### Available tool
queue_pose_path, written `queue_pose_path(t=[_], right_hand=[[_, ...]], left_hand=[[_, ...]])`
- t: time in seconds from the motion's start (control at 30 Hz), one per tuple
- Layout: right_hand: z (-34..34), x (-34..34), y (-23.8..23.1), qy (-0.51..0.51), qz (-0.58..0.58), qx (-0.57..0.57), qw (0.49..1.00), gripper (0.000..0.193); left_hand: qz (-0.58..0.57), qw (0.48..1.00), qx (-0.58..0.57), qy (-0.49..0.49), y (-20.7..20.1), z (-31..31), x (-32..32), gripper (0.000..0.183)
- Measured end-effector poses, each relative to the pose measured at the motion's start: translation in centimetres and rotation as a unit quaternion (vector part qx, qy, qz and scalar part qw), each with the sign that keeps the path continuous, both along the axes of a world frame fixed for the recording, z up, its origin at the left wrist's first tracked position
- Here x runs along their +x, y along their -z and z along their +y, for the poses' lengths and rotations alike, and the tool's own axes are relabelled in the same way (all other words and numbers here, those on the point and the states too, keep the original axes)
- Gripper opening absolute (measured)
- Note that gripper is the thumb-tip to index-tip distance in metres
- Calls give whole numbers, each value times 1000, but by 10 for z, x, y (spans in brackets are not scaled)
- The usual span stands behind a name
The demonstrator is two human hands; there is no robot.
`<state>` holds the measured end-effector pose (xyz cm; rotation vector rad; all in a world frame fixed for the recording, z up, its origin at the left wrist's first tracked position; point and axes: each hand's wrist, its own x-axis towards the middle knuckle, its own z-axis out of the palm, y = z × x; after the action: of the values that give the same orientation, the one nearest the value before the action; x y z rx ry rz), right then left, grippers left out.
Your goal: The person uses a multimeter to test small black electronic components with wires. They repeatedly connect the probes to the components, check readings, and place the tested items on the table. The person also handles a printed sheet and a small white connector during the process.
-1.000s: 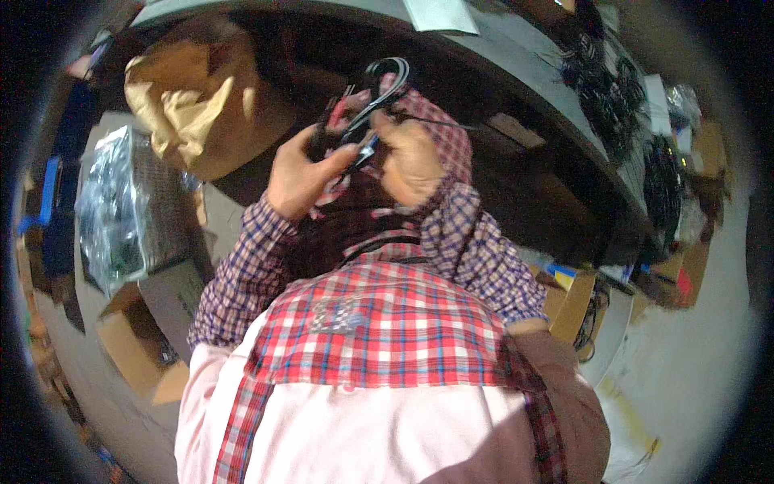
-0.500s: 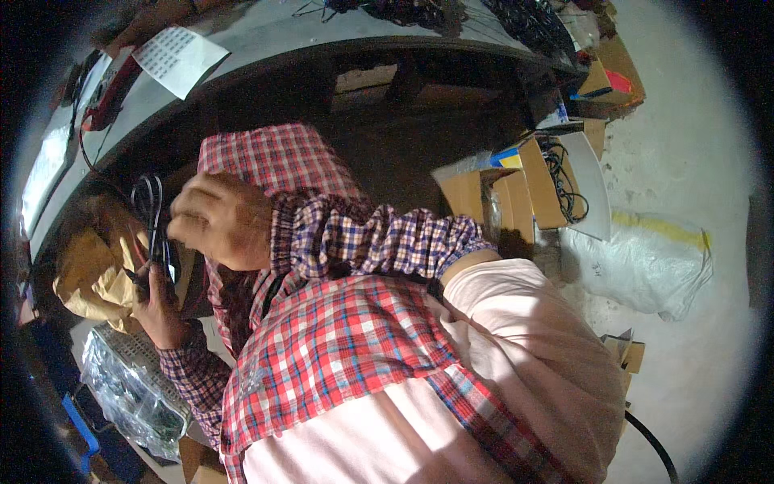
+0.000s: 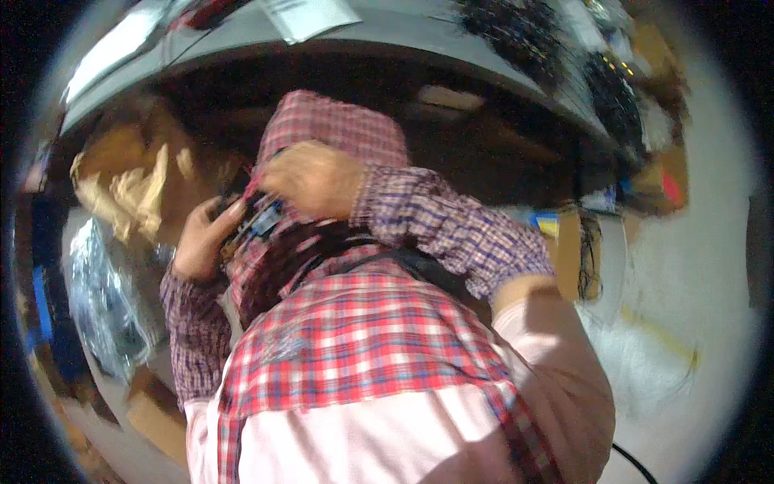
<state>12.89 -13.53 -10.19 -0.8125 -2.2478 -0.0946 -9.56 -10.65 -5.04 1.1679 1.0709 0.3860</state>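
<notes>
Dark cable (image 3: 234,216) lies in my left hand (image 3: 203,240), with the thumb and fingers closed round it left of my lap. A small pale-blue patch shows beside the cable. My right hand (image 3: 318,179) is just to the right, above the red checked apron (image 3: 339,121) over my knees. Its fingers bend toward the cable but are smeared by motion, so whether they grip anything is unclear. Checked sleeve covers (image 3: 451,214) are on both forearms.
A grey bench (image 3: 387,44) curves across the far side, carrying papers (image 3: 310,16) and black cable bundles (image 3: 516,36). Crumpled brown paper (image 3: 133,189) and clear plastic bags (image 3: 105,298) are at left. At right stand an open carton (image 3: 569,254) and a white sack (image 3: 645,355).
The view has shifted, so the bench and boxes appear farther right. My hands have come closer together over the lap, and the cable loop that stood up from my left hand no longer shows.
</notes>
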Motion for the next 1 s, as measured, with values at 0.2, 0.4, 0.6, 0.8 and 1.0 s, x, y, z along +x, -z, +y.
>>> queue_pose_path(t=[0.2, 0.4, 0.6, 0.8, 1.0], right_hand=[[-31, 21, -12, 59, 347, -507, 787, 33], [-15, 34, -10, -29, 403, -601, 690, 34], [-11, 32, -6, -18, 352, -559, 751, 33], [-17, 27, 13, -9, 342, -473, 812, 39], [-19, 30, 11, 32, 366, -457, 810, 28]], left_hand=[[-85, 986, 137, -44, 30, 9, -14, 14], [-67, 914, 374, -142, 35, 7, -16, 12], [33, 909, 354, -217, 28, 2, -15, 16], [9, 935, 327, -141, 33, -11, -16, 20], [134, 850, 509, -19, 5, -13, -16, 32]])
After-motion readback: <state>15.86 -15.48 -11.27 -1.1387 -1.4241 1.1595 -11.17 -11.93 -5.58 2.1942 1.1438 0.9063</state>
